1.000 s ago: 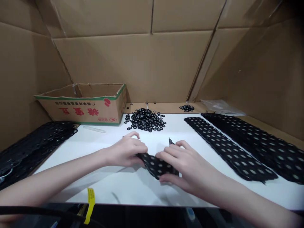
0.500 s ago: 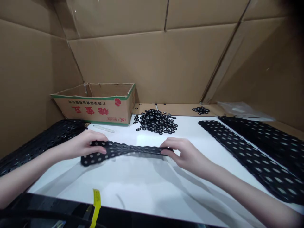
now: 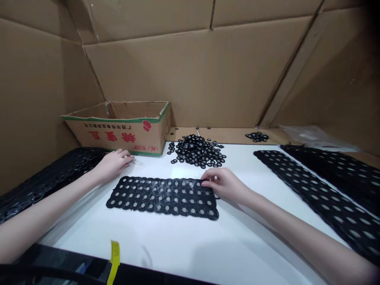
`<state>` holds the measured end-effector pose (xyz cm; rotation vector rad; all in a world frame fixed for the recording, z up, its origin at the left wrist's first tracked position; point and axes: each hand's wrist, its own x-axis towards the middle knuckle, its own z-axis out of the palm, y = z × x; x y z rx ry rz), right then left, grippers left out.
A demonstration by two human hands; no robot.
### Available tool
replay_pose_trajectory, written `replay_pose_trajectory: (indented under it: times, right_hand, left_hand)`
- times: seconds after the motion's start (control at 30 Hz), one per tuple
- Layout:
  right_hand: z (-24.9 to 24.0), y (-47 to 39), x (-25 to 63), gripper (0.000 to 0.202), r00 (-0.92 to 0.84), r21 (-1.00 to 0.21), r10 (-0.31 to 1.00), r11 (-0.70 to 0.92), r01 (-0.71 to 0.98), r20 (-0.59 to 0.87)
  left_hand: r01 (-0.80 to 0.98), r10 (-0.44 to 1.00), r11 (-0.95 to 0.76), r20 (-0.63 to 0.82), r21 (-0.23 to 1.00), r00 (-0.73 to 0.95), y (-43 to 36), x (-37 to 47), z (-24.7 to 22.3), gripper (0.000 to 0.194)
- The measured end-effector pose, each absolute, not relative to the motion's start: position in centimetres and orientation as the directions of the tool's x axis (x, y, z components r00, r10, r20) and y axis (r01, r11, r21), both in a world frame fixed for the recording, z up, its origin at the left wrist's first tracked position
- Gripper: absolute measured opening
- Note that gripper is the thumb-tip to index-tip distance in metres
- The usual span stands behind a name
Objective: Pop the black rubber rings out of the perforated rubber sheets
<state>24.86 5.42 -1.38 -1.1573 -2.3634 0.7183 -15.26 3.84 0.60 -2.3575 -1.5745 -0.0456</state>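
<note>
Both the left hand [image 3: 114, 164] and the right hand [image 3: 224, 184] are bare, with slender, smooth fingers [image 3: 209, 174] and rounded tips. Behind the fingers come narrow wrists [image 3: 248, 198], then uncovered forearms [image 3: 57, 198] that broaden farther from the fingertips. Nearer the body than the left fingers runs a black cable [image 3: 50, 272] bearing a yellow tag [image 3: 115, 253], its print too small to read; where it attaches is hidden.

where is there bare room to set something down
Free: white tabletop between the rectangular black, grey-dotted strip and the near edge; also between the right hand and the nearest long black, pale-dotted strip. Crowded: far middle, with its heap of small black rings, and far left, by the printed cardboard box.
</note>
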Motion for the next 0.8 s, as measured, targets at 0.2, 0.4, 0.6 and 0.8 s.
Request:
replay_pose_trajectory:
  times: [0.2, 0.4, 0.6, 0.8]
  right_hand:
    - [-1.8, 5.1, 25.4, 0.012, -0.585, -0.584, 0.781, 0.585, 0.562, 0.219]
    - [-1.9, 5.2, 25.5, 0.019, -0.569, -0.662, 0.808, 0.512, 0.548, 0.154]
    - [-2.0, 5.2, 25.4, 0.016, -0.531, -0.684, 0.832, 0.481, 0.549, 0.159]
    - [-2.1, 5.1, 25.7, 0.007, -0.577, -0.637, 0.791, 0.553, 0.537, 0.201]
  left_hand:
    - [0.901, 0.874, -0.33, 0.269, -0.281, 0.404, 4.4, -16.0, -0.2, 0.03]
    - [0.809, 0.867, -0.408, 0.457, 0.424, 0.198, 2.3, -11.0, 2.6, 0.018]
    - [0.242, 0.868, -0.485, 0.429, 0.84, 0.25, 0.5, -4.1, 4.0, 0.017]
    - [0.496, 0.857, -0.347, 0.055, 0.796, 0.512, 0.1, -2.8, 1.5, 0.033]
